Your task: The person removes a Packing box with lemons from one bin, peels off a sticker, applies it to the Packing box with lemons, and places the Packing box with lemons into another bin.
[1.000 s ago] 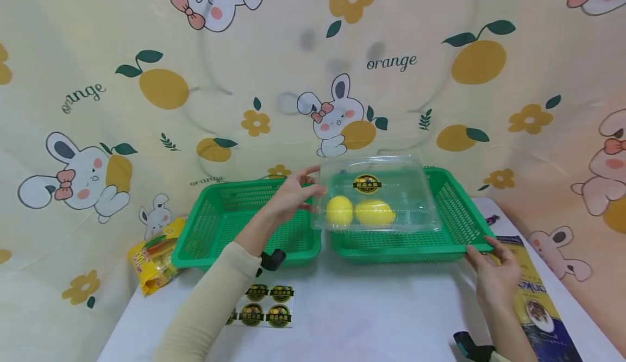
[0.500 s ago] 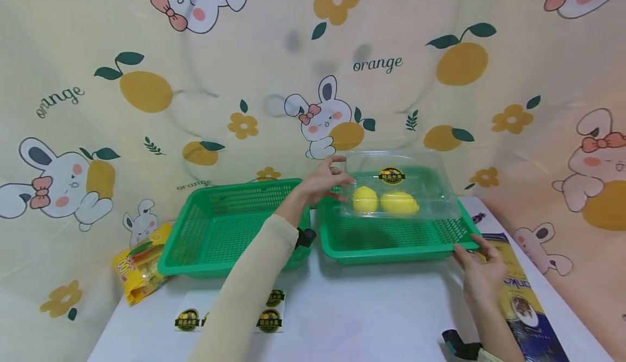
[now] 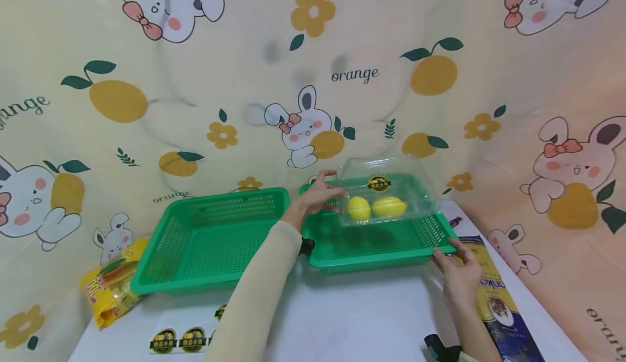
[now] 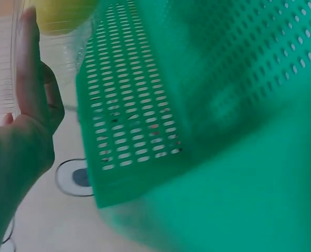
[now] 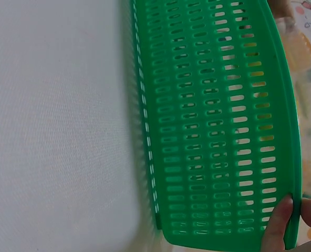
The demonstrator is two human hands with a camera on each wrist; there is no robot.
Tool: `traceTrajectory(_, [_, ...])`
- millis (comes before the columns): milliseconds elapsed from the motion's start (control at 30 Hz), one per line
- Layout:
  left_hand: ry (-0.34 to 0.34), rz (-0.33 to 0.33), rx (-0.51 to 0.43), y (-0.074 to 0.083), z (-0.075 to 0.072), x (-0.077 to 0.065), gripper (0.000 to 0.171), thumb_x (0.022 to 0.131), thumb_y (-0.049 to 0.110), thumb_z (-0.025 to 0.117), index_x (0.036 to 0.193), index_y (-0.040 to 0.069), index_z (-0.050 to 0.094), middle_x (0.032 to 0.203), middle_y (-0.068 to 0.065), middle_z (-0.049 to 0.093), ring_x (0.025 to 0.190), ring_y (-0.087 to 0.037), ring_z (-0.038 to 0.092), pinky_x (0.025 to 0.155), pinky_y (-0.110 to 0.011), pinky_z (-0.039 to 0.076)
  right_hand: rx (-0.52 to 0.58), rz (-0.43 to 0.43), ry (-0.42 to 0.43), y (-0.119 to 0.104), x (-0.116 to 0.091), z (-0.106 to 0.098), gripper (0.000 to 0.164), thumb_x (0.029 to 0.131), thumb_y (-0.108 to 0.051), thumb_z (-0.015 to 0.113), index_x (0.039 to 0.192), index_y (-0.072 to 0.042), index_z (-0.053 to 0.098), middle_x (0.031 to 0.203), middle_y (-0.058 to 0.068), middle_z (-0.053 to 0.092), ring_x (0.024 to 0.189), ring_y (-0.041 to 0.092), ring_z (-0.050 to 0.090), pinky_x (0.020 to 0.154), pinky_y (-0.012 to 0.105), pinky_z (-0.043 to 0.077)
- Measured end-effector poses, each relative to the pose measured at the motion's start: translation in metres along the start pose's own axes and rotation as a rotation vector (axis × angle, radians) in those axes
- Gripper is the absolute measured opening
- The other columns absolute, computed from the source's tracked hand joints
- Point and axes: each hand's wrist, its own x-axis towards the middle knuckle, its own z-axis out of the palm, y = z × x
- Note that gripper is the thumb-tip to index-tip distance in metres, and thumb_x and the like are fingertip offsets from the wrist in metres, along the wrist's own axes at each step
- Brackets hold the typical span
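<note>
A clear plastic fruit box (image 3: 420, 205) with a black-and-gold sticker (image 3: 379, 182) holds two lemons (image 3: 389, 206). My left hand (image 3: 318, 196) grips the box by its left end, above the right green basket (image 3: 362, 265). In the left wrist view, the fingers (image 4: 32, 73) lie along the clear wall beside the basket. My right hand (image 3: 459, 275) pinches the near right corner of that basket's rim; the right wrist view shows the thumb (image 5: 279, 223) on its outer side. Part of the box's far side is blurred by glare.
Another green basket (image 3: 215, 242) stands to the left. A yellow snack bag (image 3: 112, 286) leans beside it. A sheet of round stickers (image 3: 192, 339) lies in front, partly behind the left sleeve. A blue-and-yellow packet (image 3: 499, 307) lies on the white table (image 3: 357, 318) at right.
My left hand has carried the box rightward over the right basket, away from the gap between the baskets. The right hand keeps its hold on the rim. The head view has turned right.
</note>
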Motion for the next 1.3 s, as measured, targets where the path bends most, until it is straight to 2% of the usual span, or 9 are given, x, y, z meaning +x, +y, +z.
traceTrajectory(133, [-0.01, -0.022, 0.015, -0.011, 0.002, 0.005, 0.074, 0.095, 0.002, 0.064, 0.15, 0.019, 0.018, 0.116, -0.019, 0.056, 0.107, -0.032, 0.061, 0.07, -0.045, 0.061, -0.001, -0.015, -0.003, 0.002, -0.001, 0.0, 0.048, 0.089, 0.016, 0.062, 0.134, 0.004, 0.051, 0.113, 0.01, 0.04, 0.08, 0.004, 0.063, 0.074, 0.02, 0.057])
traceTrajectory(333, [-0.036, -0.051, 0.043, -0.021, 0.001, 0.012, 0.071, 0.099, 0.002, 0.059, 0.151, 0.018, 0.013, 0.12, -0.025, 0.06, 0.12, -0.038, 0.056, 0.07, -0.046, 0.061, 0.007, -0.027, -0.004, 0.001, -0.002, -0.001, 0.046, 0.089, 0.017, 0.061, 0.133, 0.004, 0.052, 0.112, 0.009, 0.039, 0.079, 0.004, 0.064, 0.076, 0.021, 0.057])
traceTrajectory(500, [-0.061, -0.136, 0.051, -0.03, 0.001, 0.015, 0.074, 0.098, 0.002, 0.06, 0.151, 0.017, 0.01, 0.125, -0.028, 0.059, 0.13, -0.045, 0.047, 0.074, -0.048, 0.06, -0.013, -0.031, -0.004, 0.001, -0.001, -0.001, 0.048, 0.09, 0.016, 0.059, 0.136, 0.006, 0.049, 0.112, 0.009, 0.039, 0.078, 0.003, 0.063, 0.077, 0.02, 0.057])
traceTrajectory(600, [-0.07, -0.188, 0.04, -0.036, 0.002, 0.015, 0.078, 0.095, 0.001, 0.062, 0.152, 0.018, 0.011, 0.135, -0.028, 0.049, 0.134, -0.048, 0.041, 0.077, -0.049, 0.06, -0.024, -0.028, -0.004, 0.001, -0.001, -0.001, 0.05, 0.09, 0.016, 0.06, 0.138, 0.006, 0.048, 0.113, 0.009, 0.04, 0.079, 0.003, 0.064, 0.078, 0.02, 0.057])
traceTrajectory(733, [-0.069, -0.219, 0.02, -0.041, 0.002, 0.016, 0.083, 0.092, -0.001, 0.064, 0.153, 0.018, 0.011, 0.143, -0.03, 0.038, 0.135, -0.05, 0.039, 0.077, -0.05, 0.06, -0.043, -0.022, -0.003, 0.001, -0.002, -0.001, 0.05, 0.091, 0.014, 0.06, 0.139, 0.005, 0.047, 0.115, 0.009, 0.04, 0.082, 0.003, 0.064, 0.08, 0.021, 0.056])
traceTrajectory(1067, [-0.051, -0.271, 0.006, -0.046, 0.004, 0.016, 0.089, 0.089, -0.002, 0.067, 0.153, 0.018, 0.009, 0.145, -0.032, 0.036, 0.134, -0.048, 0.042, 0.077, -0.05, 0.06, -0.056, -0.035, -0.008, 0.003, -0.002, -0.002, 0.05, 0.092, 0.013, 0.06, 0.139, 0.006, 0.046, 0.114, 0.009, 0.04, 0.083, 0.003, 0.065, 0.079, 0.02, 0.056])
traceTrajectory(1300, [-0.03, -0.288, -0.002, -0.048, 0.003, 0.017, 0.086, 0.091, -0.001, 0.067, 0.153, 0.017, 0.01, 0.148, -0.032, 0.033, 0.135, -0.047, 0.041, 0.076, -0.048, 0.06, -0.049, -0.057, -0.007, 0.003, -0.001, -0.002, 0.05, 0.091, 0.016, 0.06, 0.138, 0.008, 0.047, 0.114, 0.011, 0.039, 0.082, 0.003, 0.065, 0.078, 0.02, 0.057])
